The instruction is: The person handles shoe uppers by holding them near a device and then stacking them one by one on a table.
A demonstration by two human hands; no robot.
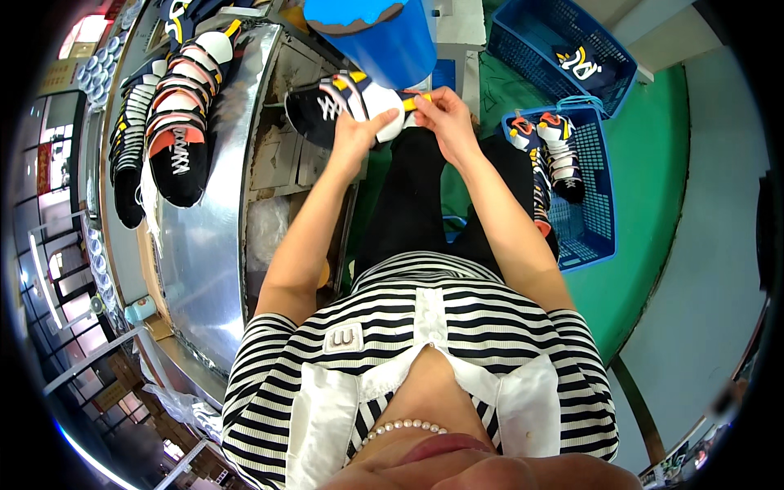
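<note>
Both hands grip one sneaker above the lap, beside the metal counter.

The left hand [353,135] has its fingers clamped over the white heel part of the black, white and yellow sneaker [347,106]; the right hand [445,114] pinches the same end, fingers closed on it. The sneaker lies on its side, just below a blue bucket [380,37]. More sneakers [171,122] lie in a row on the counter [204,245] to the left. A blue crate [584,188] on the green floor [645,163] to the right holds further sneakers.
</note>
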